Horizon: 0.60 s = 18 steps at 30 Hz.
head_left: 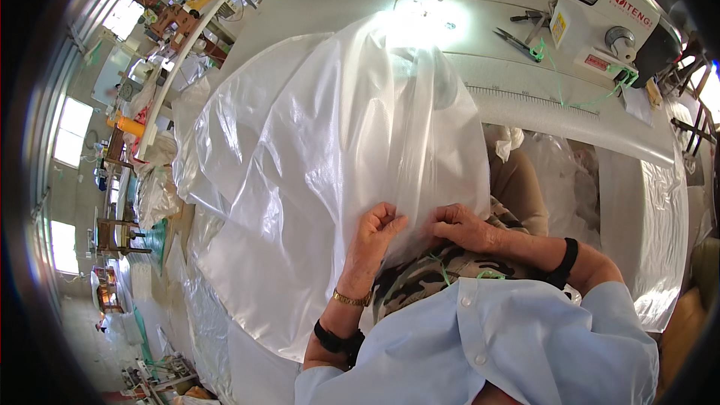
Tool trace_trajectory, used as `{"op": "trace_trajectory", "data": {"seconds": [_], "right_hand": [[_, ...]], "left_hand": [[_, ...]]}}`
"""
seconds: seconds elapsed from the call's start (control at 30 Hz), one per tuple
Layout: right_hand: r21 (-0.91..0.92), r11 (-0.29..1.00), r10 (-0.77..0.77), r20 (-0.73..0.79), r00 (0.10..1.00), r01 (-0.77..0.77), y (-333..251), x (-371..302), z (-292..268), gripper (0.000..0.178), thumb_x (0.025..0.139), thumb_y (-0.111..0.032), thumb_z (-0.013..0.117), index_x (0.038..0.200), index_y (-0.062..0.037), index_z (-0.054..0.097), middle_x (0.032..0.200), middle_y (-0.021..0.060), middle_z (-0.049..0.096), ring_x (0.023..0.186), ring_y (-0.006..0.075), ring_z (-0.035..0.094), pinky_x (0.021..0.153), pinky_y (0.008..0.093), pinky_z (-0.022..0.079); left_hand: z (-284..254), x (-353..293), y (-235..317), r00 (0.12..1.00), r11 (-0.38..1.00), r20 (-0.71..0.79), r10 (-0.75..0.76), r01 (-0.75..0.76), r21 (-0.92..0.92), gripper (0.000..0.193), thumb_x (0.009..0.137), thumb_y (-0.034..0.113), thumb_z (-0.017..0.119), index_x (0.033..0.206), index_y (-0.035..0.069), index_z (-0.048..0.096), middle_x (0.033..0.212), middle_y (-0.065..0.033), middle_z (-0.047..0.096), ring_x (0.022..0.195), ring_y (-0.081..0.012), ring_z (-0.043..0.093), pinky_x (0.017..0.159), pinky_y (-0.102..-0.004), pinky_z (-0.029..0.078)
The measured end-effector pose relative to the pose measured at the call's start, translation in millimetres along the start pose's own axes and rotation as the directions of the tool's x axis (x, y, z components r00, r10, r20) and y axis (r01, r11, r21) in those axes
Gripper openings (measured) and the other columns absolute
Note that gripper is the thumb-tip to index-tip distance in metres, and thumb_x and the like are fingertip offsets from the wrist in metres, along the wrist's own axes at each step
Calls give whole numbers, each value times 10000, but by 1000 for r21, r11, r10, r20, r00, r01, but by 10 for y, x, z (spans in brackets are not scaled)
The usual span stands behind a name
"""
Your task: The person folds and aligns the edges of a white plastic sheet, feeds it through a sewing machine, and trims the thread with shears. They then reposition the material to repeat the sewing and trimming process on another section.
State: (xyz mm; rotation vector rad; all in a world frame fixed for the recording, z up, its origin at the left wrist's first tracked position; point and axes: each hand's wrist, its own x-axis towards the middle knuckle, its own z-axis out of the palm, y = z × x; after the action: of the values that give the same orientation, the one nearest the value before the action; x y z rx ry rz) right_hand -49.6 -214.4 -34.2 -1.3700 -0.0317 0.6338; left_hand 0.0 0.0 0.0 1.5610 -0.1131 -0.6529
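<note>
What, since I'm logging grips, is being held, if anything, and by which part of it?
A translucent whitish sheet: the left hand and right hand pinch its near part, close to the camouflage-patterned clothing.

The sheet (337, 157) looks like glossy plastic; the shirt (544, 337), matt cloth; the watchband (346, 298), shiny metal.

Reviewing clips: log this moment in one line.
left hand: holding white sheet | right hand: holding sheet | sheet: reaching lit sewing machine
</note>
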Motion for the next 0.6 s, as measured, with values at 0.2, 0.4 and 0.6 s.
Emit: {"op": "trace_trajectory", "data": {"seconds": [0.2,0.4,0.6], "right_hand": [[-55,997,-48,14,999,48,-60,-20,-42,155,930,-135,552,927,-8,641,856,17,648,802,87,587,782,251,495],[-80,996,-42,23,999,43,-39,-4,-61,167,934,-141,557,918,-4,650,868,34,671,831,95,608,806,254,496],[-240,970,-49,-24,999,42,-69,65,-43,270,923,-219,554,917,26,667,846,76,693,792,129,634,756,292,519]], "left_hand": [[52,-37,89,1000,981,14,18,-15,-191,152,879,53,679,1019,6,644,899,-2,671,814,-58,600,772,-205,468],[48,-56,79,999,982,24,28,-23,-187,72,886,69,679,922,12,655,853,27,658,778,-35,569,720,-184,447],[37,-57,-25,997,996,-62,54,-50,76,78,864,96,703,882,35,657,803,59,607,756,-14,511,665,-191,431]]}}
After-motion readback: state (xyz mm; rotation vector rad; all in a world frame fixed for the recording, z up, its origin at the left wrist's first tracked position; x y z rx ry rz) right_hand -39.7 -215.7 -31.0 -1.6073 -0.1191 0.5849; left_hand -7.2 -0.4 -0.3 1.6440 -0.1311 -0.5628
